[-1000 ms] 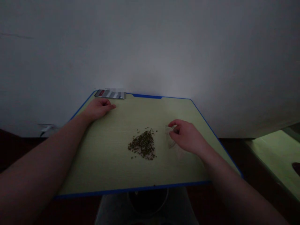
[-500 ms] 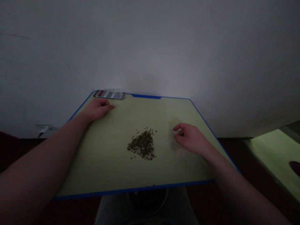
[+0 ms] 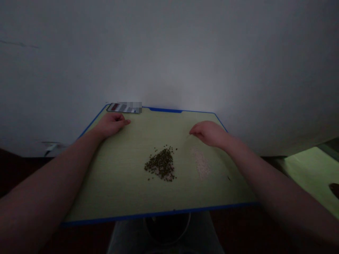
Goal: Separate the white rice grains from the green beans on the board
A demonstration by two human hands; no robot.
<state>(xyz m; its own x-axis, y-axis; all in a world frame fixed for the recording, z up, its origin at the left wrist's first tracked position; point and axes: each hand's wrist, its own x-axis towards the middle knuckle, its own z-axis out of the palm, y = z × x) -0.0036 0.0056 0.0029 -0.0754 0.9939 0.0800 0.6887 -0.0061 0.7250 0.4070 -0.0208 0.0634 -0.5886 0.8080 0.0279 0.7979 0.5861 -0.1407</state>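
Note:
My left hand (image 3: pixel 112 124) rests on the far left of the board (image 3: pixel 119 190), just below a phone (image 3: pixel 124 107). Its fingers are curled in and the thumb lies along them; nothing shows in it. My right hand (image 3: pixel 205 133) is held over the right side of the board with fingertips pinched together. A faint, see-through edge, seemingly a clear plastic bag (image 3: pixel 189 137), shows at those fingertips; most of it cannot be made out. Below that hand lies a spread of pale grains (image 3: pixel 202 164). Dark greenish-brown grains (image 3: pixel 161 164) form a heap near the middle.
The board has a blue rim (image 3: pixel 159 213) and stands against a pale wall (image 3: pixel 169 53). A dark round container (image 3: pixel 167 227) is partly hidden under the front edge. To the right is another light surface (image 3: pixel 315 176). A small dark sliver (image 3: pixel 229 178) lies at the board's right.
My right hand has moved up and away from me, off the pale grains, and its fingers have closed to a pinch. The clear plastic no longer covers the grains. My left hand stays put.

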